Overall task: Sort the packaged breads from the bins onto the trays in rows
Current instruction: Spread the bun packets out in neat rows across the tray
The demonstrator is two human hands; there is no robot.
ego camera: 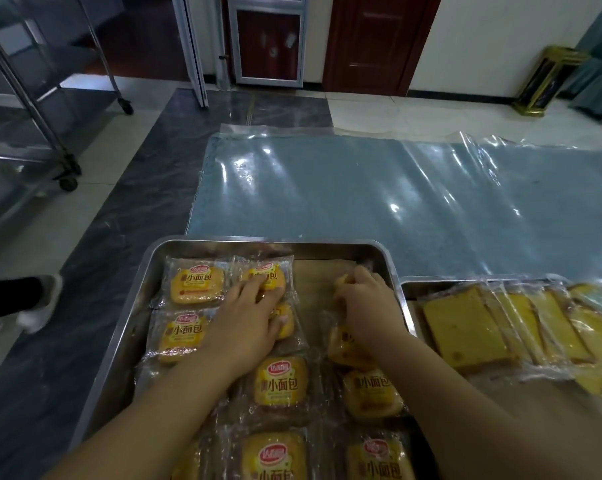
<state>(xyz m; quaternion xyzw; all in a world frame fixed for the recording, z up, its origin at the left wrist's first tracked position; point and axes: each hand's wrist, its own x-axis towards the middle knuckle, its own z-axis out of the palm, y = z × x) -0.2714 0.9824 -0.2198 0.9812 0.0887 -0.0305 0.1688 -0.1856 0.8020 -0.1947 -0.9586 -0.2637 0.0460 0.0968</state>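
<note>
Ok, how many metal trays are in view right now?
2. The left tray holds small bun packs; the right tray, beside it, holds sliced bread packs. Others may lie out of frame.

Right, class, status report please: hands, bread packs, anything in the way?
Left hand flat on a small bread pack. Right hand gripping another pack at the far right of the steel tray. Nothing blocking.

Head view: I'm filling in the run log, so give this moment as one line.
left hand flat on bun packets | right hand grips loose packet | tray part-filled
</note>
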